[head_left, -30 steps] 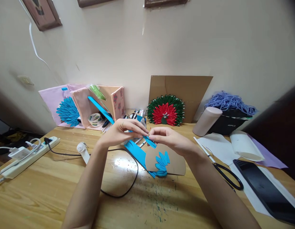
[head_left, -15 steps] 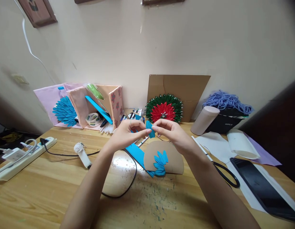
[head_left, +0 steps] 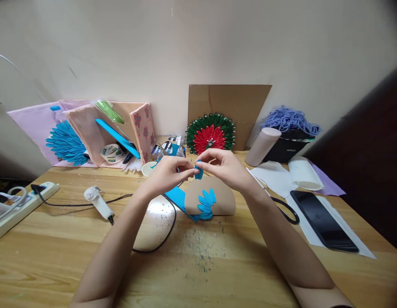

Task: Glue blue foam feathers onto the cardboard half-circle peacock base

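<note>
A small blue petal piece [head_left: 199,172] is pinched between the fingertips of my left hand [head_left: 169,174] and my right hand [head_left: 222,168], above the table. Just below them lies a rounded piece of brown cardboard [head_left: 224,197] with several blue petals [head_left: 206,202] on it. A blue strip [head_left: 175,197] runs out from under its left side. My fingers partly cover the held piece.
A glue gun [head_left: 100,204] lies left, its black cord curling over the wooden table [head_left: 185,273]. Behind stand a pink box [head_left: 85,128] and a red-green flower [head_left: 210,134]. At right are a pink cylinder [head_left: 263,146], paper and a black phone [head_left: 323,220].
The whole view has shifted, so most things appear further left and higher. Both hands still hold the blue piece, now showing less between the fingertips and turned differently.
</note>
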`<state>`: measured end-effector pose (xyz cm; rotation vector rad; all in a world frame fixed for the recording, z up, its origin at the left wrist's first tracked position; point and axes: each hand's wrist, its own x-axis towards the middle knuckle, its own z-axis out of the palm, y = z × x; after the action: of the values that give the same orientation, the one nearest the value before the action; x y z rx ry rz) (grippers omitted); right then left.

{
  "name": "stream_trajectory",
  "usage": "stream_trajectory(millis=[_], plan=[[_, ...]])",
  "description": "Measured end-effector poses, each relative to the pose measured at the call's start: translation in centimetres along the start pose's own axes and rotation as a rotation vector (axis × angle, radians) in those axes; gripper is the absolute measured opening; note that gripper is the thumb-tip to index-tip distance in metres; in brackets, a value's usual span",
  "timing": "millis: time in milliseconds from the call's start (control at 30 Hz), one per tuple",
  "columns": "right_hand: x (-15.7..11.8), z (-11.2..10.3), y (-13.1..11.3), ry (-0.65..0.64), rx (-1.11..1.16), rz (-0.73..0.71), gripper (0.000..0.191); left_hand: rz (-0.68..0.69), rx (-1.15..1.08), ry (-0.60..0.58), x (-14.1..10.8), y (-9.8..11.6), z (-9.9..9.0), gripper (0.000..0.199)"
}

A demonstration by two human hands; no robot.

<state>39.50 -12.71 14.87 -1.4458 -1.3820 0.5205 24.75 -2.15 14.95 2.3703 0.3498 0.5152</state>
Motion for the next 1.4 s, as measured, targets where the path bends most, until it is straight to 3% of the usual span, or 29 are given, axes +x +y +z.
stream_trajectory(millis=[100,233,400,500,700,900,1400], plan=[[-0.9,-1.7,1.5,0.047,-0.053,0.054,0.016,-0.004,0.093,0.001,0.4,-0.6,0.7,0.029],[-3.3,-3.5,6.4,0.125,-0.036,0.233,0.023,-0.013,0.157,-0.046,1.1,-2.2,2.1,0.032],[-6.5,-2.2,13.1,0.255,0.304,0.488,0.037,0.006,0.177,-0.09,2.1,-4.4,6.2,0.025],[-7.4,-0.9,14.8,0.3,0.393,0.492,0.039,0.009,0.209,-0.018,2.2,-5.4,9.0,0.022],[-7.9,-0.1,15.7,0.272,0.316,0.404,0.032,-0.005,0.265,0.04,2.1,-7.1,12.1,0.02],[-8.3,0.2,16.1,0.273,0.242,0.374,0.028,-0.016,0.259,0.023,2.2,-8.1,12.3,0.017],[-8.4,0.7,15.8,0.301,-0.035,0.338,0.019,-0.01,0.199,-0.028,1.8,-7.8,13.5,0.015]])
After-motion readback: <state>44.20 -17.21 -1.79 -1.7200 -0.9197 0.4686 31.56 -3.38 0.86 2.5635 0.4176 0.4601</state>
